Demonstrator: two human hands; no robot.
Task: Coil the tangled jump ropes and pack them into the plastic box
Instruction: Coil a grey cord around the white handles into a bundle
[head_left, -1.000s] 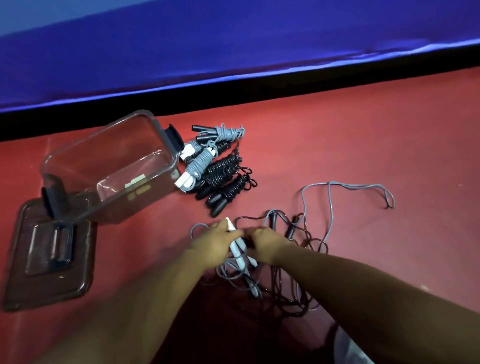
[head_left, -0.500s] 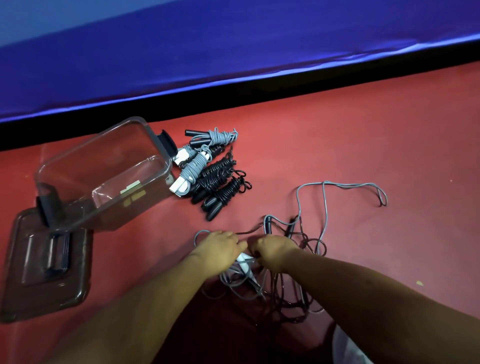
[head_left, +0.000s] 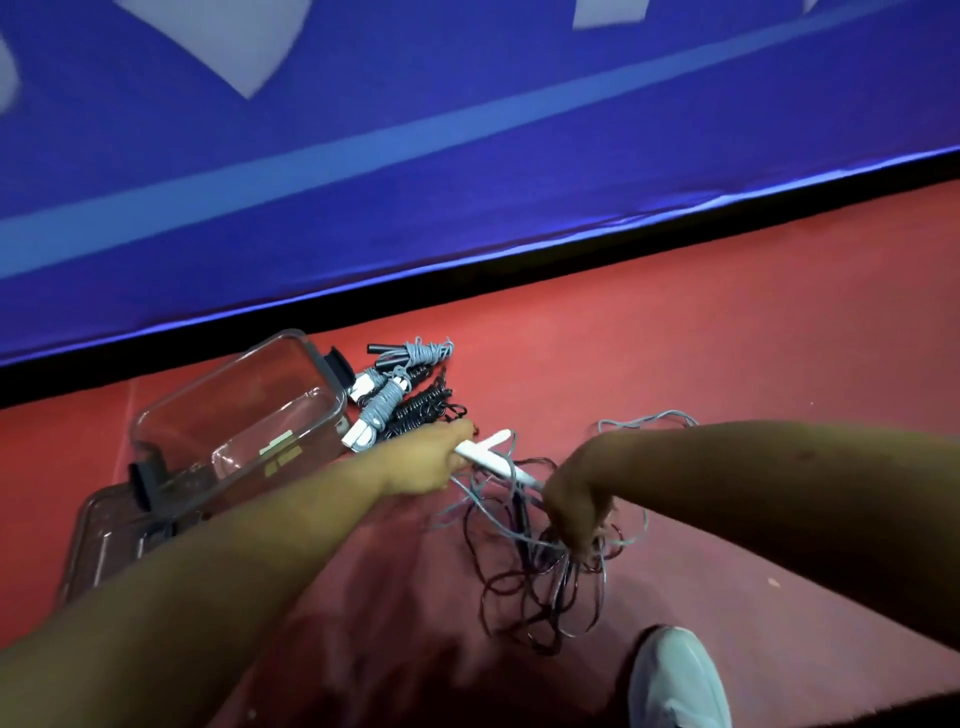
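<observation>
Left hand (head_left: 423, 462) grips white handles (head_left: 498, 466); right hand (head_left: 576, 501) clutches tangled ropes (head_left: 558, 569)

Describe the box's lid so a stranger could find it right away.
Start at the blue wall, then drop to the clear plastic box on the red floor. The lid lies flat under its nearer end, the only brown-tinted flat piece there.

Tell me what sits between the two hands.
In the head view, white rope handles bridge the left hand and right hand; tangled cords hang below.
</observation>
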